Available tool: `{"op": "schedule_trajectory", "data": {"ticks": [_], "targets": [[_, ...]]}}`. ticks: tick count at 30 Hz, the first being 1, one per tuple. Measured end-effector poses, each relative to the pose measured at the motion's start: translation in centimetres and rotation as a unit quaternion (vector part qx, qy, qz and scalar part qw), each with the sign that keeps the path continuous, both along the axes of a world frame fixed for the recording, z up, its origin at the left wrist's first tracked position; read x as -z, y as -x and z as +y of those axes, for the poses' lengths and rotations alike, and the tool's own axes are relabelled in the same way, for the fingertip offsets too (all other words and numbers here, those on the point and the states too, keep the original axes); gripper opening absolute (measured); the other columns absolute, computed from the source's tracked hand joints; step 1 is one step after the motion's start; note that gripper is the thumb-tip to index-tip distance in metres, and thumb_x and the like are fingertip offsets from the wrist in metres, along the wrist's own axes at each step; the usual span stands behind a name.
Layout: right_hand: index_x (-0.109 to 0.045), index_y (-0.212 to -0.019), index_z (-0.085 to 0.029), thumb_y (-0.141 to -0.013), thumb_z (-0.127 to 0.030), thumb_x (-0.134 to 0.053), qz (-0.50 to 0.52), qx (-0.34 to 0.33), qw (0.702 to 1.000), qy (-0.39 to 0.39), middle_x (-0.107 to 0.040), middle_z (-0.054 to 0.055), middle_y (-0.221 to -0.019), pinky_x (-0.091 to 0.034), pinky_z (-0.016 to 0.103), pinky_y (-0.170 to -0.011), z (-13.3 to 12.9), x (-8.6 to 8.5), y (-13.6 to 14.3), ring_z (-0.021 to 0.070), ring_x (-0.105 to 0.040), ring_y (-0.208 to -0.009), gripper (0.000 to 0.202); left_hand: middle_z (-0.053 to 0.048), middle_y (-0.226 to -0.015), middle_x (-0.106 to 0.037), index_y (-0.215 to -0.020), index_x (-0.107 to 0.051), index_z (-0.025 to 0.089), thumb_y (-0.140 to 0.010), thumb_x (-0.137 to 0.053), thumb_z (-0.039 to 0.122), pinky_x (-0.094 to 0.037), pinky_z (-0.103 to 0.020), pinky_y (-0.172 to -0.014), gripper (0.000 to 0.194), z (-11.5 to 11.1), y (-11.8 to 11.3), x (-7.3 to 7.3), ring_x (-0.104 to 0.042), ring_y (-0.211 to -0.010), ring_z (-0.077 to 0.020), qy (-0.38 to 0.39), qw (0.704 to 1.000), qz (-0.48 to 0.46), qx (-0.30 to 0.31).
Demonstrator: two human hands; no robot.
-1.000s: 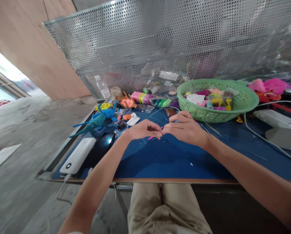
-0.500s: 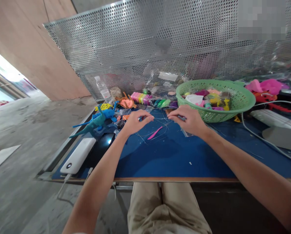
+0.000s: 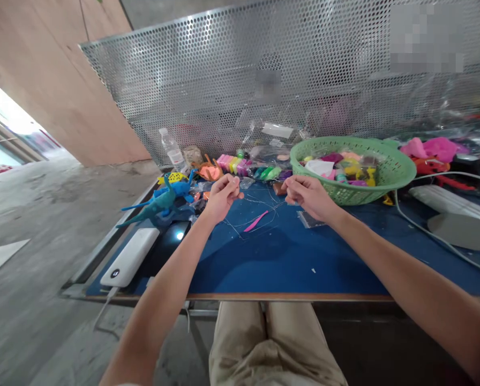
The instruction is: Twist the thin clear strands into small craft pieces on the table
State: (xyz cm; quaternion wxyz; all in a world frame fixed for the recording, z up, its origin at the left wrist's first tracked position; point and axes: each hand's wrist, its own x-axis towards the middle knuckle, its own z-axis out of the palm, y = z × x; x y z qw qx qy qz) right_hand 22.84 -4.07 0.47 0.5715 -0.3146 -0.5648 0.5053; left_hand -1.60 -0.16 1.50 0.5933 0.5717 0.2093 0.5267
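Observation:
My left hand (image 3: 223,197) is closed in a pinch above the blue tabletop (image 3: 264,262). Opposite it, my right hand (image 3: 310,197) pinches too, a short gap between the two. Whatever the fingertips hold is too fine to make out. Thin clear strands (image 3: 240,228) lie in loose curves on the table around and below the hands. Between my hands, nearer to me, lies a slim pink plastic piece (image 3: 256,221). A small clear bag (image 3: 309,220) lies under my right wrist, and a brown block (image 3: 279,188) is just beyond the right fingertips.
Behind my right hand stands a green basket (image 3: 352,195) of colourful pieces. Blue and teal toy dinosaurs (image 3: 159,202), a white power bank (image 3: 129,257) and a dark phone (image 3: 170,244) are at left. A perforated metal panel (image 3: 224,69) closes the back. A white cable (image 3: 428,230) curves at right.
My hands have drawn slightly apart, and the left has turned, its fingers curling more. The fine line that showed between the fingertips is harder to see. The view has shifted slightly.

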Motion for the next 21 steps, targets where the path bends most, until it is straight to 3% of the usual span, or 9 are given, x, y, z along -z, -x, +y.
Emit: {"op": "schedule_trajectory", "data": {"ticks": [6, 9, 12, 14, 16, 19, 21], "targets": [[-0.066, -0.071, -0.018, -0.082, -0.046, -0.075, -0.017, 0.022, 1.0, 0.014, -0.041, -0.004, -0.055, -0.045, 0.029, -0.054, 0.6, 0.0, -0.3, 0.009, -0.037, -0.052, 0.031, 0.009, -0.052, -0.029, -0.065, -0.044, 0.019, -0.082, -0.076, 0.038, -0.055, -0.023, -0.066, 0.04, 0.5, -0.2, 0.2, -0.031, -0.047, -0.0048, 0.0, 0.998, 0.004, -0.061], [-0.066, -0.084, -0.02, -0.085, -0.047, -0.07, -0.07, 0.074, 0.995, -0.001, -0.045, -0.004, -0.056, -0.051, 0.032, -0.058, 0.8, 0.5, -0.4, 0.0102, -0.042, -0.051, 0.027, 0.01, -0.052, -0.032, -0.069, -0.049, 0.018, -0.082, -0.075, 0.042, -0.058, -0.027, -0.071, 0.037, 0.3, 0.0, 0.2, -0.031, -0.046, -0.0037, 0.008, 0.998, 0.06, -0.034], [-0.062, -0.107, -0.021, -0.089, -0.049, -0.063, -0.189, 0.15, 0.969, -0.053, -0.06, 0.002, -0.075, -0.053, 0.035, -0.058, 0.8, 0.9, -0.8, 0.0151, -0.056, -0.058, 0.034, 0.01, -0.053, -0.036, -0.082, -0.057, 0.018, -0.086, -0.07, 0.047, -0.06, -0.033, -0.075, 0.032, -0.2, -0.1, 0.4, -0.035, -0.046, -0.0038, 0.017, 0.991, 0.136, 0.005], [-0.057, -0.121, -0.021, -0.092, -0.051, -0.057, -0.31, 0.186, 0.924, -0.125, -0.066, 0.01, -0.098, -0.054, 0.039, -0.064, 0.6, 1.0, -0.8, 0.0215, -0.064, -0.074, 0.043, 0.01, -0.053, -0.038, -0.085, -0.057, 0.018, -0.088, -0.067, 0.048, -0.061, -0.034, -0.078, 0.032, -0.4, -0.5, 0.8, -0.039, -0.046, -0.004, 0.015, 0.988, 0.156, -0.001], [-0.051, -0.133, -0.02, -0.093, -0.053, -0.055, -0.433, 0.204, 0.848, -0.226, -0.063, 0.015, -0.12, -0.053, 0.049, -0.084, 0.3, 1.0, -0.7, 0.03, -0.064, -0.099, 0.052, 0.009, -0.057, -0.039, -0.083, -0.053, 0.019, -0.089, -0.065, 0.049, -0.061, -0.035, -0.08, 0.033, -0.5, -0.9, 1.3, -0.047, -0.049, -0.0051, 0.028, 0.99, 0.135, -0.016], [-0.041, -0.146, -0.018, -0.091, -0.06, -0.054, -0.547, 0.215, 0.731, -0.348, -0.053, 0.017, -0.142, -0.032, 0.059, -0.111, 0.0, 0.7, -0.1, 0.0376, -0.046, -0.132, 0.07, 0.007, -0.065, -0.043, -0.082, -0.049, 0.019, -0.091, -0.061, 0.049, -0.06, -0.032, -0.078, 0.034, -0.4, -1.4, 2.0, -0.064, -0.064, -0.0105, 0.046, 0.992, 0.109, -0.029], [-0.034, -0.151, -0.015, -0.09, -0.067, -0.051, -0.577, 0.216, 0.69, -0.38, -0.052, 0.019, -0.143, -0.023, 0.06, -0.115, -0.2, 0.5, 0.5, 0.0375, -0.042, -0.136, 0.082, 0.005, -0.07, -0.048, -0.083, -0.049, 0.019, -0.094, -0.058, 0.048, -0.059, -0.031, -0.078, 0.032, -0.4, -1.7, 2.3, -0.068, -0.071, -0.0127, 0.045, 0.992, 0.114, -0.036]]}}
